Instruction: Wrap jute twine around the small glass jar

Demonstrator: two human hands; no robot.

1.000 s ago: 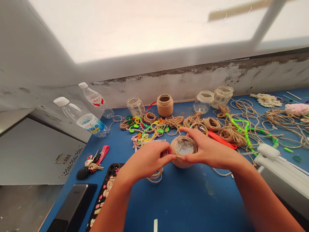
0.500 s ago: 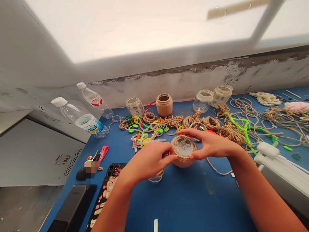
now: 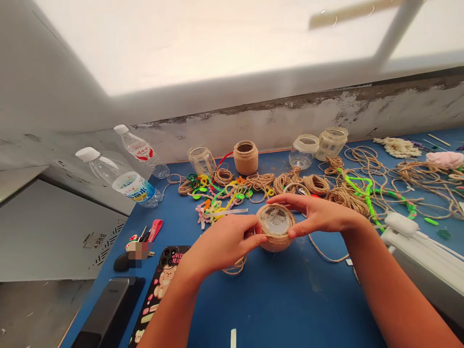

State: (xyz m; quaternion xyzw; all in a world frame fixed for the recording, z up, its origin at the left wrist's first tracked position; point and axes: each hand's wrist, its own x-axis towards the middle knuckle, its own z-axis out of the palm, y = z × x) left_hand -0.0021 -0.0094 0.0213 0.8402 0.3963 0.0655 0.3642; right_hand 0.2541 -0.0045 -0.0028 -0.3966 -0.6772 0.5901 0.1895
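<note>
Centrally, low in the frame, a twine-wrapped glass jar (image 3: 276,227) is clasped between both hands, its clear base tipped up toward the camera. The left hand (image 3: 221,241) grips the jar's left side, and the right hand (image 3: 319,215) holds its right side and upper edge. Beyond them, on the blue bench (image 3: 253,299), lie coils of jute twine (image 3: 316,184) and colourful pipe cleaners (image 3: 217,193).
</note>
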